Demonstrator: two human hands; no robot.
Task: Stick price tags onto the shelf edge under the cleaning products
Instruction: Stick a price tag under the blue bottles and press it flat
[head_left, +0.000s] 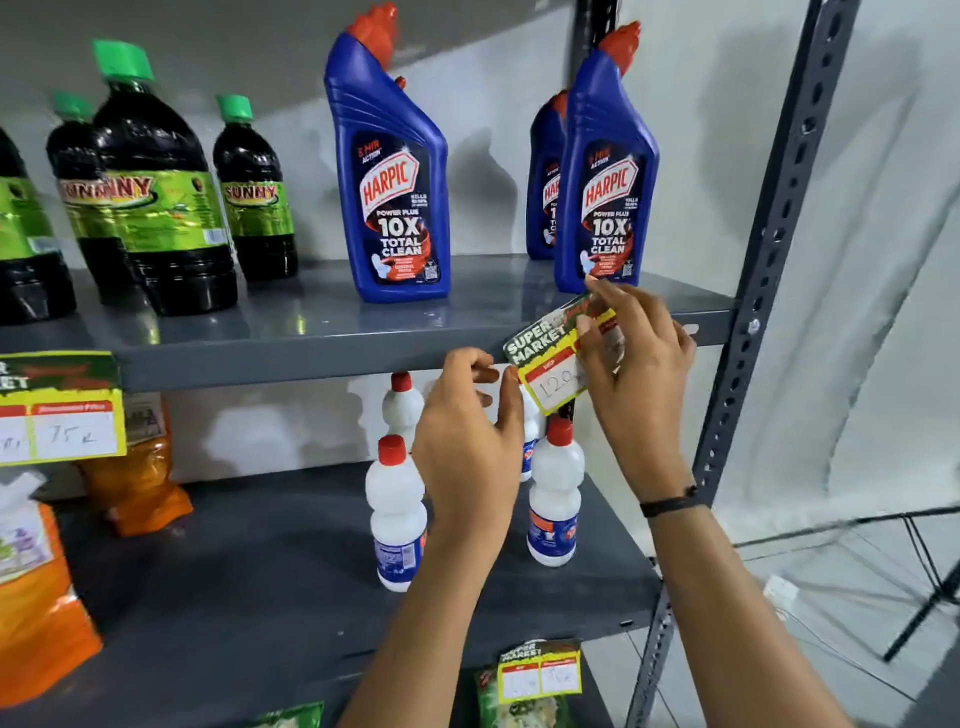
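A green and yellow price tag (551, 358) reading "SUPER MARKET", with a handwritten number, is held tilted against the grey shelf edge (291, 364) below a blue Harpic bottle (605, 176). My right hand (636, 364) pinches the tag's upper right part. My left hand (470, 431) grips its lower left corner with the thumb. A second Harpic bottle (389, 171) stands on the shelf to the left. Another tag (60, 408) hangs from the same edge at the far left.
Dark Sunny bottles with green caps (161, 192) fill the shelf's left side. White bottles with red caps (397, 512) stand on the lower shelf, orange packets (41, 597) at its left. A third tag (540, 673) hangs lower down. A perforated upright post (763, 291) bounds the right.
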